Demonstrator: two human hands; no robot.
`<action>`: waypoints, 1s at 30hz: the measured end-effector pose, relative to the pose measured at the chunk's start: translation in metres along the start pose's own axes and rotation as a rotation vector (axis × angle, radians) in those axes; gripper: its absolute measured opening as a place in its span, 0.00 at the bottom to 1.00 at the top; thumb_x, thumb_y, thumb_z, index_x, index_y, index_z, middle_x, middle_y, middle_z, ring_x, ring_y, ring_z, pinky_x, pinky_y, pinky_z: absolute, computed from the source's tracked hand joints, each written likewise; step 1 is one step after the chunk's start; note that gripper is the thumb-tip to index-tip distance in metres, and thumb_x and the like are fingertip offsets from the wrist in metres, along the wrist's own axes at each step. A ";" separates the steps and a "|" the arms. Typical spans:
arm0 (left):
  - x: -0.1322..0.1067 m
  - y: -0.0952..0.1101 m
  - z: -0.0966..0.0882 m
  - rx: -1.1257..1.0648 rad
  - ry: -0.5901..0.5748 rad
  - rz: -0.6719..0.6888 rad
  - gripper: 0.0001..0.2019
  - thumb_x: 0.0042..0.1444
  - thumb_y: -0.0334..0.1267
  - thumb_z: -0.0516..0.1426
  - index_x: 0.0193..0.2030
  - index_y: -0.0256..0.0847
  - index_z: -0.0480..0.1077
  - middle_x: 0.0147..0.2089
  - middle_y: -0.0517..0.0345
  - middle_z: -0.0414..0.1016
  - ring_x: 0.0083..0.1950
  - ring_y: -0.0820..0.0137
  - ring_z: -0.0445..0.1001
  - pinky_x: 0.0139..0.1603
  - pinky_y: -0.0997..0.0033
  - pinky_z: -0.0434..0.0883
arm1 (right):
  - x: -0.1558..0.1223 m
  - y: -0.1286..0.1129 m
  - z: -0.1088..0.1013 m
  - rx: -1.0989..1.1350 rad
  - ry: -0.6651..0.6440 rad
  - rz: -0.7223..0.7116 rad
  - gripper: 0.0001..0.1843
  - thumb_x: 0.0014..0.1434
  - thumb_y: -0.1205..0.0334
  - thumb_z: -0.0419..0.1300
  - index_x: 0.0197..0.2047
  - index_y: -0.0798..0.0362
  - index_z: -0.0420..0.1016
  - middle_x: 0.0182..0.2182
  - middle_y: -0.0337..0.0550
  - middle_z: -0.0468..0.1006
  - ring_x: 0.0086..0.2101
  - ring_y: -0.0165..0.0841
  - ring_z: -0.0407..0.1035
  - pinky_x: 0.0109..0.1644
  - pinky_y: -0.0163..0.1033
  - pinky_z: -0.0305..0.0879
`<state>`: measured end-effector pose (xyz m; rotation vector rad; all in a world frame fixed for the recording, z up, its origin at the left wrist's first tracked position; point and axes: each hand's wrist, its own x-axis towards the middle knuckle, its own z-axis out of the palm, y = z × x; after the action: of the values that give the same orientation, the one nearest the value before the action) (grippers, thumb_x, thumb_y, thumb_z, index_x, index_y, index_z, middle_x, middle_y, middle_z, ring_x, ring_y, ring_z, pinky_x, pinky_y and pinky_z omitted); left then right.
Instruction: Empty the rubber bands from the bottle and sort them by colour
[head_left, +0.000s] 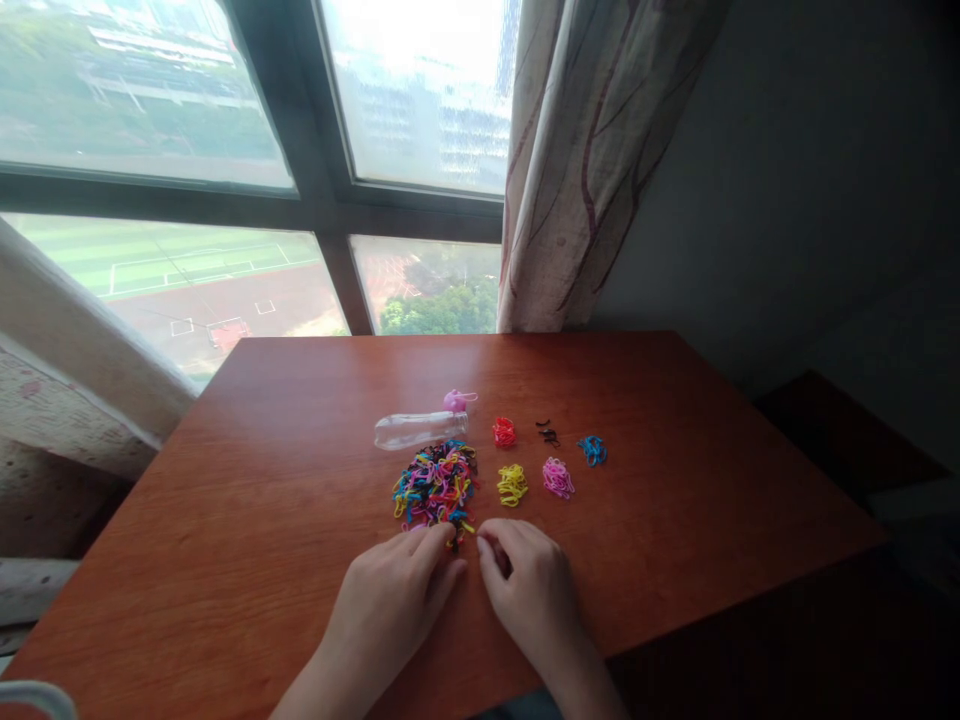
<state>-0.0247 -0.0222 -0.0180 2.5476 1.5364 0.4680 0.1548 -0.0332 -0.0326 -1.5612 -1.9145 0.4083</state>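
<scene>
A mixed heap of small coloured rubber bands (435,482) lies on the wooden table, in black, pink, blue, yellow and red. My left hand (401,585) rests at its near edge, index fingertip touching the bands and thumb held apart from it. Just right of the heap, my right hand (529,580) has thumb and index finger pinched together; whatever is between the tips is too small to make out. Sorted by colour, little piles sit beyond it: red bands (504,432), yellow bands (512,485), pink bands (558,478), black bands (549,434) and blue bands (592,450).
Behind the heap, a clear plastic bottle-like container (420,430) lies on its side, with a pink cap (456,400) beside its mouth. The table (675,520) reaches back to a window and a curtain (577,160). A white curved object (36,697) shows at the lower left.
</scene>
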 end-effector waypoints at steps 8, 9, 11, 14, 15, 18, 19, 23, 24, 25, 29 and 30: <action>0.001 0.003 -0.001 0.041 0.065 0.025 0.08 0.64 0.36 0.50 0.39 0.45 0.71 0.33 0.59 0.80 0.31 0.66 0.79 0.30 0.71 0.69 | 0.000 -0.003 -0.002 -0.011 -0.011 -0.002 0.08 0.61 0.70 0.55 0.34 0.50 0.73 0.26 0.37 0.75 0.29 0.32 0.69 0.34 0.35 0.55; 0.001 0.002 -0.002 0.034 0.074 0.031 0.09 0.65 0.36 0.50 0.40 0.45 0.71 0.33 0.59 0.80 0.31 0.66 0.79 0.30 0.71 0.69 | 0.000 -0.003 -0.003 -0.009 -0.012 0.001 0.08 0.61 0.71 0.55 0.35 0.50 0.73 0.26 0.37 0.75 0.29 0.32 0.69 0.34 0.36 0.55; 0.000 0.001 -0.003 0.020 0.091 0.039 0.10 0.65 0.36 0.49 0.40 0.45 0.71 0.34 0.58 0.80 0.31 0.66 0.79 0.30 0.71 0.70 | 0.000 -0.004 -0.003 -0.005 -0.011 0.004 0.08 0.61 0.71 0.55 0.35 0.50 0.73 0.26 0.37 0.75 0.29 0.32 0.69 0.34 0.36 0.56; -0.001 -0.001 -0.004 0.016 0.099 0.033 0.10 0.65 0.37 0.48 0.40 0.45 0.71 0.34 0.58 0.81 0.31 0.66 0.79 0.30 0.70 0.71 | 0.001 -0.004 -0.004 -0.002 -0.017 0.011 0.08 0.61 0.70 0.55 0.34 0.50 0.73 0.27 0.38 0.75 0.30 0.32 0.69 0.34 0.36 0.55; -0.001 -0.001 -0.004 0.017 0.098 0.030 0.10 0.65 0.37 0.48 0.40 0.45 0.72 0.34 0.58 0.81 0.31 0.65 0.79 0.30 0.70 0.71 | 0.001 -0.004 -0.004 -0.001 -0.023 0.013 0.08 0.61 0.70 0.55 0.34 0.50 0.73 0.27 0.38 0.75 0.30 0.33 0.69 0.34 0.36 0.55; -0.002 -0.003 -0.003 0.013 0.101 0.034 0.11 0.65 0.37 0.48 0.40 0.45 0.72 0.34 0.59 0.81 0.31 0.64 0.80 0.30 0.68 0.72 | 0.001 -0.004 -0.004 -0.004 -0.039 0.020 0.08 0.61 0.70 0.55 0.34 0.50 0.72 0.27 0.38 0.75 0.30 0.33 0.68 0.34 0.36 0.54; -0.003 -0.003 -0.003 0.010 0.106 0.040 0.11 0.65 0.37 0.48 0.39 0.45 0.72 0.34 0.59 0.81 0.31 0.64 0.80 0.30 0.68 0.72 | 0.001 -0.004 -0.004 -0.006 -0.044 0.023 0.08 0.61 0.70 0.55 0.34 0.50 0.72 0.27 0.37 0.75 0.30 0.33 0.68 0.34 0.36 0.54; -0.003 -0.005 -0.002 0.009 0.160 0.061 0.11 0.65 0.36 0.48 0.40 0.45 0.72 0.35 0.59 0.81 0.31 0.65 0.80 0.30 0.68 0.72 | 0.000 -0.003 -0.003 0.005 -0.044 0.029 0.08 0.61 0.70 0.55 0.35 0.50 0.73 0.27 0.37 0.75 0.30 0.32 0.68 0.35 0.36 0.54; -0.003 -0.005 -0.002 0.010 0.180 0.063 0.11 0.65 0.36 0.48 0.41 0.45 0.72 0.36 0.58 0.81 0.32 0.65 0.80 0.30 0.68 0.72 | 0.001 -0.003 -0.003 0.008 -0.038 0.028 0.08 0.61 0.70 0.55 0.35 0.50 0.73 0.27 0.37 0.75 0.30 0.32 0.68 0.35 0.35 0.55; -0.004 -0.006 -0.002 0.008 0.195 0.068 0.11 0.65 0.36 0.48 0.42 0.44 0.72 0.36 0.57 0.81 0.32 0.65 0.80 0.31 0.68 0.73 | 0.001 -0.003 -0.003 0.009 -0.033 0.025 0.08 0.61 0.70 0.55 0.35 0.50 0.73 0.27 0.38 0.75 0.30 0.32 0.69 0.35 0.35 0.55; -0.006 -0.005 -0.002 -0.021 0.129 0.105 0.12 0.65 0.35 0.48 0.42 0.45 0.72 0.36 0.57 0.81 0.32 0.67 0.79 0.33 0.71 0.73 | 0.001 -0.004 -0.004 0.002 -0.028 0.014 0.08 0.61 0.70 0.55 0.35 0.50 0.73 0.27 0.38 0.75 0.30 0.32 0.69 0.35 0.35 0.55; -0.007 -0.004 -0.002 -0.023 0.098 0.112 0.12 0.66 0.34 0.48 0.42 0.45 0.72 0.35 0.58 0.81 0.32 0.67 0.79 0.32 0.71 0.72 | 0.001 -0.004 -0.004 -0.001 -0.029 0.015 0.08 0.61 0.70 0.55 0.35 0.50 0.73 0.27 0.37 0.75 0.30 0.32 0.69 0.35 0.35 0.56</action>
<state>-0.0318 -0.0267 -0.0189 2.6397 1.4139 0.6293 0.1542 -0.0335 -0.0270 -1.5789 -1.9265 0.4389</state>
